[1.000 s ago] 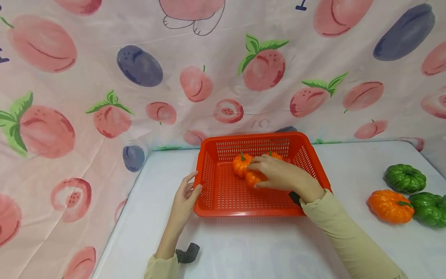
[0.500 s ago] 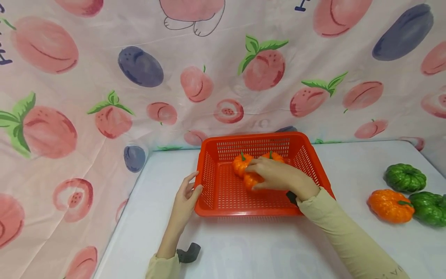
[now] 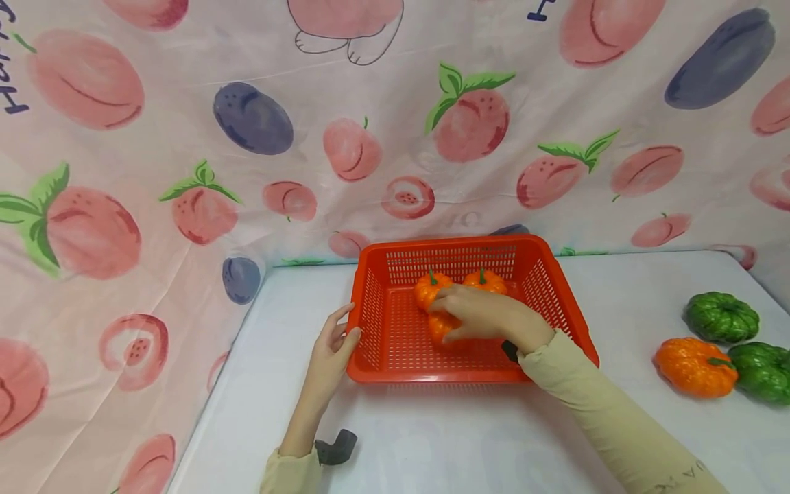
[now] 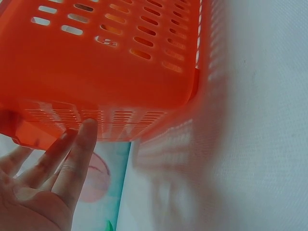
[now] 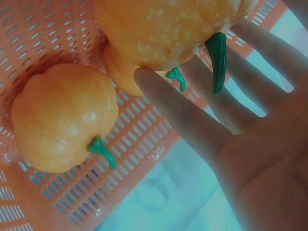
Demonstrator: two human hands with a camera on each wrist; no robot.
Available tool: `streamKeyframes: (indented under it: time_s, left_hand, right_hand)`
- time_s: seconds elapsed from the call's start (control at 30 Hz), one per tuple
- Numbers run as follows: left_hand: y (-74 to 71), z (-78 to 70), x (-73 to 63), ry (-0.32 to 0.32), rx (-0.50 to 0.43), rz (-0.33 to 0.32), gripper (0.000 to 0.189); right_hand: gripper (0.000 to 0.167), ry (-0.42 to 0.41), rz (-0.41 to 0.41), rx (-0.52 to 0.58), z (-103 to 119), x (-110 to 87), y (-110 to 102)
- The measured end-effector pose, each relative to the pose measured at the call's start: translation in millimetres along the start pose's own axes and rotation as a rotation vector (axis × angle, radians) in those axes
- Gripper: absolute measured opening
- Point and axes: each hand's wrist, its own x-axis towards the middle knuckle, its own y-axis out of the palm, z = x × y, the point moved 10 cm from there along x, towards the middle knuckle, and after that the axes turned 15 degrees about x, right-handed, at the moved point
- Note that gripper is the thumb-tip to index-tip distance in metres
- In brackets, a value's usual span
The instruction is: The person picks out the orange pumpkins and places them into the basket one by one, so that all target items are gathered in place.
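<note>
A red plastic basket [image 3: 457, 377] with slotted walls stands on the white table. Inside it are orange toy pumpkins: one at the back left [image 3: 427, 291], one at the back right [image 3: 494, 281], and a nearer pumpkin [image 3: 439, 329]. My right hand [image 3: 478, 312] holds the nearer pumpkin from above, its fingers around it. In the right wrist view the held pumpkin [image 5: 168, 33] shows a dark green stem near the fingers. My left hand [image 3: 328, 353] touches the basket's left side, fingers fairly straight along the outer wall [image 4: 96, 82] and thumb at the rim.
To the right on the table lie an orange pumpkin [image 3: 694, 367] and two green pumpkins [image 3: 722, 317], the second green pumpkin [image 3: 765, 372] being nearer. A fruit-printed cloth [image 3: 382, 89] hangs behind and to the left of the table.
My right hand has shifted left and slightly nearer with the pumpkin, uncovering more of the back-right one. The left hand stays at the basket's left side.
</note>
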Motion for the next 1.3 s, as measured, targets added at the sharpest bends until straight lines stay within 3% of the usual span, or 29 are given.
streamKeyframes:
  time_s: [0.4, 0.67, 1.3]
  left_hand:
    - [-0.9, 0.3, 0.0, 0.005, -0.002, 0.000, 0.048]
    - [-0.8, 1.4, 0.2, 0.001, 0.006, -0.004, 0.048]
    - [0.3, 1.0, 1.4, 0.027, 0.009, -0.012, 0.048]
  right_hand:
    - [0.050, -0.013, 0.040, -0.055, 4, 5.9, 7]
    - [0.047, -0.053, 0.025, -0.068, 6, 9.4, 8]
    - [0.052, -0.005, 0.053, -0.056, 3, 9.7, 12]
